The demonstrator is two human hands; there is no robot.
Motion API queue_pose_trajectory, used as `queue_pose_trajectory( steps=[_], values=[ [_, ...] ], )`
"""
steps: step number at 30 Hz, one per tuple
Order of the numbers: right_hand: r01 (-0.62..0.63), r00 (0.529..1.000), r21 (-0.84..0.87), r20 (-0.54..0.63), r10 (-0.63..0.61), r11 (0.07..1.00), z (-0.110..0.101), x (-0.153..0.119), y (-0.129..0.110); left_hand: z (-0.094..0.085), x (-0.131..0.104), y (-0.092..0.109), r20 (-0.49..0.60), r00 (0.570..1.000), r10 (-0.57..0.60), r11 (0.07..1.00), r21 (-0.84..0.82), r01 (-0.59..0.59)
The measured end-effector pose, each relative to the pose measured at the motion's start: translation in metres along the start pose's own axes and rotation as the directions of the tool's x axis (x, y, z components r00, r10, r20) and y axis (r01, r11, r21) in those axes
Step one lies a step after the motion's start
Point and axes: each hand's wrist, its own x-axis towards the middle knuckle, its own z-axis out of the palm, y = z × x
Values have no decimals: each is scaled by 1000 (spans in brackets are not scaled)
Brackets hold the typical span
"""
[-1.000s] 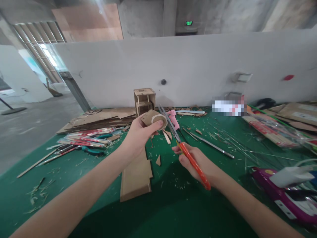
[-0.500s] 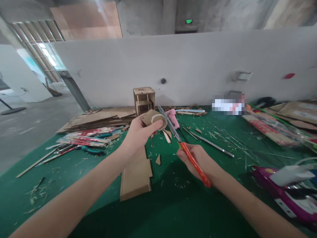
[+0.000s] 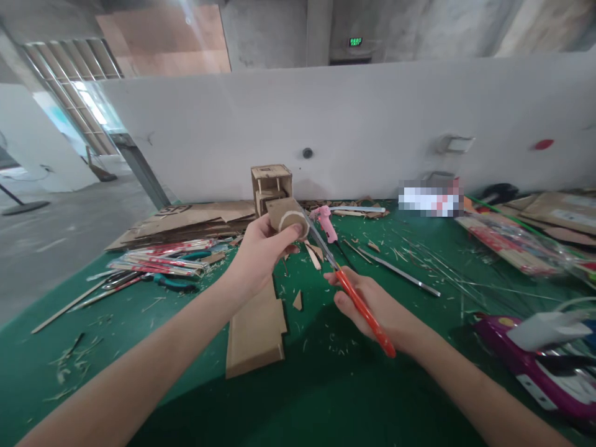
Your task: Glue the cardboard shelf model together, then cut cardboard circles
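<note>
Above a green-topped worktable (image 3: pixel 326 403), a small piece of brown cardboard (image 3: pixel 279 213) is held up by the left hand (image 3: pixel 261 251), its thumb pressed on the near face and its fingers clamped behind. A curved white line (image 3: pixel 291 215) is seen on the card beside the thumb. Orange-handled scissors (image 3: pixel 364 310) are gripped by the right hand (image 3: pixel 378 301), the fingers wrapped round the handles and the blades pointed up and away along the card's right edge; whether the edge is caught between the blades cannot be told. Beneath the left wrist, a notched cardboard strip (image 3: pixel 256 338) is laid flat, with a triangular scrap (image 3: pixel 298 300) just beside it. Behind the hands, a small cardboard box (image 3: pixel 271 169) with pillars at its front is stood near a white partition (image 3: pixel 209 136); a pink glue gun (image 3: pixel 327 225) is laid to its right, and flat cardboard sheets (image 3: pixel 205 217) are stacked to its left. At left, plastic-wrapped sticks (image 3: pixel 162 261) are heaped beside teal-handled pliers (image 3: pixel 173 283). At right, a slender metal tool (image 3: pixel 405 273) is laid beyond the right hand, and a magenta-cased device (image 3: pixel 500 347) is topped by a white plug adapter (image 3: pixel 542 331).
</note>
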Motion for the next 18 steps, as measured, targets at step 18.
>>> queue_pose_trajectory(
  steps=[18],
  values=[
    [-44, 997, 27, -66, 46, 999, 1, 1, 4, -4, 0, 5, 139, 990, -2, 967, 254, -34]
  ],
)
